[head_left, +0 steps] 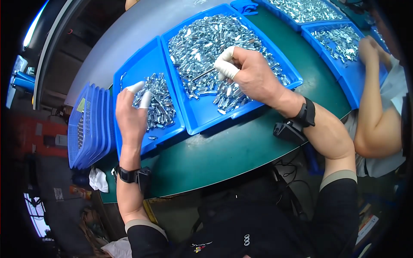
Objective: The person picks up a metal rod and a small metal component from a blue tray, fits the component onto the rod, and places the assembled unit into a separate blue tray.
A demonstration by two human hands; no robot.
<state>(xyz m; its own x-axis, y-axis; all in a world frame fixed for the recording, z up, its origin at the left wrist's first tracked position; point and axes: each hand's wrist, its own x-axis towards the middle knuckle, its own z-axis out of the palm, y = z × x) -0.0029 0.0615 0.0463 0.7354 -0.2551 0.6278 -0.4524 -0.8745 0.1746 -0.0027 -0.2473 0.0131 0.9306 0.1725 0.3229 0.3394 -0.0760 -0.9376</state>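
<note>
My left hand (130, 115) is over the smaller blue tray (144, 64), its white-covered thumb and forefinger spread apart with nothing between them. Beneath those fingers lies a heap of small shiny metal cylinders (162, 101). My right hand (259, 78) pinches a thin metal rod (203, 75) between fingertips in white finger covers. The rod slants down to the left over the larger blue tray (198, 115), which holds a big pile of similar metal cylinders (202, 41). My right palm and the curled fingers behind hide part of that pile.
A stack of blue perforated baskets (88, 124) stands left of the trays on the green table (206, 159). At right, another person's hands (370, 49) work over a blue tray (337, 75) of metal parts. A blue cloth (244, 6) lies at the back.
</note>
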